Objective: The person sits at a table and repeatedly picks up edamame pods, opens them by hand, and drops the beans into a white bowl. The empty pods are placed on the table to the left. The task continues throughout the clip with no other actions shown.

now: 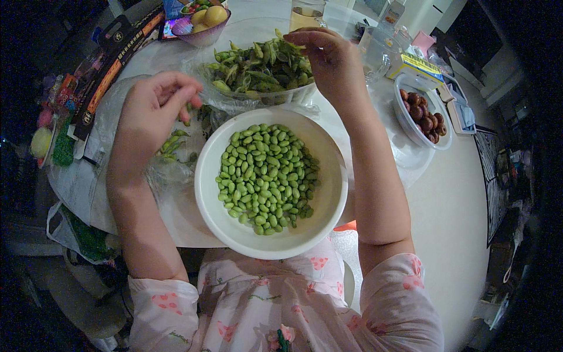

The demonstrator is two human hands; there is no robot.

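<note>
A white bowl [203,207] of shelled green soybeans [264,176] stands at the table's near edge, close to my body. Behind it is a clear plastic container [281,97] heaped with soybean pods [259,66]. My right hand [332,55] is over the right side of that heap, its fingers bent at a pod tip; whether they grip it is unclear. My left hand [165,103] hovers left of the container, thumb and fingers curled together. Below its fingertips, something green partly shows, and more pods [172,145] lie on a clear plastic bag [167,176]. Whether the left hand holds anything cannot be told.
At the right, a white bowl [442,143] holds round brown fruits [422,114], near a yellow box [415,70] and a glass mug [374,55]. A glass of pale liquid [306,17] and a purple bowl of yellow fruits [202,37] stand at the back. A long dark box [116,66] lies left.
</note>
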